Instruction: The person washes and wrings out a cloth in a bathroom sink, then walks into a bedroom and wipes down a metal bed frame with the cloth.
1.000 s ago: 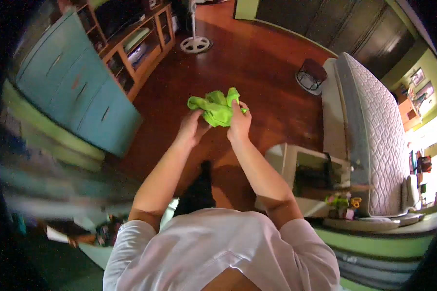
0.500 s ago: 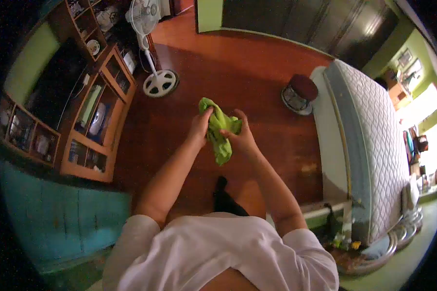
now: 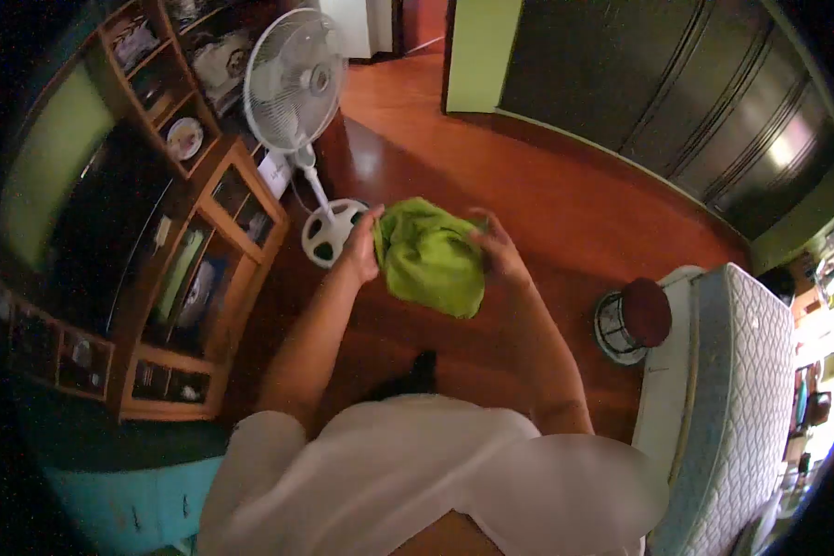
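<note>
A bright green cloth [image 3: 431, 259] hangs spread out between my two hands, rumpled and folded over itself. My left hand [image 3: 363, 248] is closed on its left edge, thumb up along the fabric. At the opposite edge, my right hand [image 3: 500, 248] has its fingers closed around the cloth's right side; the fingertips are slightly blurred. Both arms reach forward over the wooden floor, at about waist height.
A white stand fan [image 3: 296, 83] stands ahead on the left, beside a wooden cabinet [image 3: 241, 287] with glass doors. To the right are a round stool with a dark red top [image 3: 646, 313] and a bare mattress [image 3: 751, 398]. A teal cabinet [image 3: 130, 500] sits at lower left.
The cloth, bunched up before, has been opened wider between my hands. My hands have moved farther apart. The view has turned left and tilted up, bringing the fan nearer the middle.
</note>
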The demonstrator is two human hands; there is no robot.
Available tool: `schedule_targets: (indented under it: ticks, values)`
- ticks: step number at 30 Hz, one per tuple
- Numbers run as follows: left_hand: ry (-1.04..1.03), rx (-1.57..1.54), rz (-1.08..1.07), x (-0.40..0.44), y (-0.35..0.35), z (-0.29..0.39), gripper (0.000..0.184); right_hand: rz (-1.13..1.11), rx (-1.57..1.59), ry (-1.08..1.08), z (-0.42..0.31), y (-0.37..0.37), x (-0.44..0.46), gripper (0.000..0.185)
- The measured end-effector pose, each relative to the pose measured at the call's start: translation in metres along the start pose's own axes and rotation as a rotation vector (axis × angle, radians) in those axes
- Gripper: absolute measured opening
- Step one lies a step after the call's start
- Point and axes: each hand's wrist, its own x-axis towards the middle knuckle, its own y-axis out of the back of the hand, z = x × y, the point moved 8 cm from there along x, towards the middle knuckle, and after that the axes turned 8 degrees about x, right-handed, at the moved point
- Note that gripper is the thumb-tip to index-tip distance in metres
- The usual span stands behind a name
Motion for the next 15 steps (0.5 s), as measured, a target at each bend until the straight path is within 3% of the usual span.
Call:
schedule_targets:
  ticks: [2,3,6,9,11,15]
  values:
    - [-0.060,-0.092,-0.069,0.081,-0.005,0.048,0.045,-0.123,0.517,0.115,-0.046,-0.029,0.046,0.052]
    - [-0.092,-0.124,-0.047,0.116,-0.017,0.069,0.043,-0.093,0.532,0.085,-0.038,0.006,0.087,0.049]
    - [-0.049,-0.160,-0.113,0.239,-0.041,0.105,0.040,0.136,-0.042,-0.024,-0.036,0.111,0.176,0.048]
    - [0.003,0.000,-0.095,0.362,-0.035,0.137,0.035,0.233,0.029,-0.089,-0.074,0.147,0.258,0.040]
    - [0.018,0.048,-0.135,0.447,-0.025,0.157,0.032,0.203,0.064,0.034,-0.112,0.181,0.335,0.035]
    - [-0.105,0.016,0.047,0.590,0.034,0.227,0.032,0.219,0.121,0.103,-0.151,0.248,0.522,0.029]
